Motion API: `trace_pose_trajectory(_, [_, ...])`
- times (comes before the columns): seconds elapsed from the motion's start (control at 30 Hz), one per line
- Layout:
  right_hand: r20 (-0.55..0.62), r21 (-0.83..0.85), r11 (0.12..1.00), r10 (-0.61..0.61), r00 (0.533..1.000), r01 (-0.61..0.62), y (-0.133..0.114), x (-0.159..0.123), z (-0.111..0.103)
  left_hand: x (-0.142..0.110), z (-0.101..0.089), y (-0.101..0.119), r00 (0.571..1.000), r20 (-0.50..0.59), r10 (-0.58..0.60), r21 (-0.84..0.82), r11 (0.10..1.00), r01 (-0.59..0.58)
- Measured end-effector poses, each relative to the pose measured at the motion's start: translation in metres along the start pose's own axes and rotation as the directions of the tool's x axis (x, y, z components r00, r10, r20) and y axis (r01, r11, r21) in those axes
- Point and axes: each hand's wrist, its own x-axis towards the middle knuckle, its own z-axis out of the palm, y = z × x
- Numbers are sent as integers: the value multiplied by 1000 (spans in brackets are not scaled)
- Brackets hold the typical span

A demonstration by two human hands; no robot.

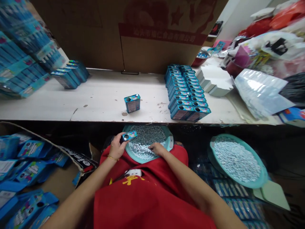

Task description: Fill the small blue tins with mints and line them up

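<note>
My left hand [116, 147] grips a small blue box [130, 135] with a dark round hole in its top, held over the left rim of a turquoise basin [171, 141]. Small white pellets [143, 151] fill the basin, which rests on my lap. Inside it, my right hand [157, 149] has its fingers curled together among the pellets; how many they hold is hidden. Another blue box [132, 103] stands upright on the white table in front of me, a white pellet on its top. Right of it, similar boxes [186, 95] are packed in two rows.
A second pellet-filled basin [263, 178] sits low at the right. Folded blue boxes [30, 175] fill a carton [68, 181] at the left. A large cardboard box [152, 54] stands behind the white table [102, 98]. White card stacks [214, 81] and plastic bags lie at the right.
</note>
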Motion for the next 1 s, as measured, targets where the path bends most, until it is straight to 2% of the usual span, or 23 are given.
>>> trace_pose_trajectory(0.13, [14,158,987,-4,1000,2,-1,-20,-32,0,2,0,1000,-10,-11,6,1000,11])
trace_pose_trajectory(0.2, [20,270,962,-37,999,30,-10,-31,-54,0,5,3,1000,-3,-1,3,1000,1])
trace_pose_trajectory(0.27, [0,310,949,-65,998,62,-24,-39,-76,0,10,6,1000,13,19,-11,1000,-19])
trace_pose_trajectory(0.37, [-49,196,975,-98,994,105,-49,-44,-103,-1,18,12,997,48,55,-18,998,-54])
trace_pose_trajectory(0.5, [-57,-149,984,-105,993,95,-86,-44,-127,-2,24,17,992,94,88,-3,996,-88])
trace_pose_trajectory(0.6, [-56,-399,916,11,998,-32,-114,-46,-136,-2,26,17,988,114,108,12,994,-110])
trace_pose_trajectory(0.67, [-64,-493,866,55,996,-79,-130,-47,-138,-2,26,16,987,113,112,20,993,-115])
trace_pose_trajectory(0.8, [-74,-545,836,37,997,-71,-148,-48,-135,-2,27,14,989,108,100,27,994,-104])
trace_pose_trajectory(1.0, [-77,-558,827,33,997,-70,-150,-53,-133,-2,25,18,990,111,85,-10,996,-84])
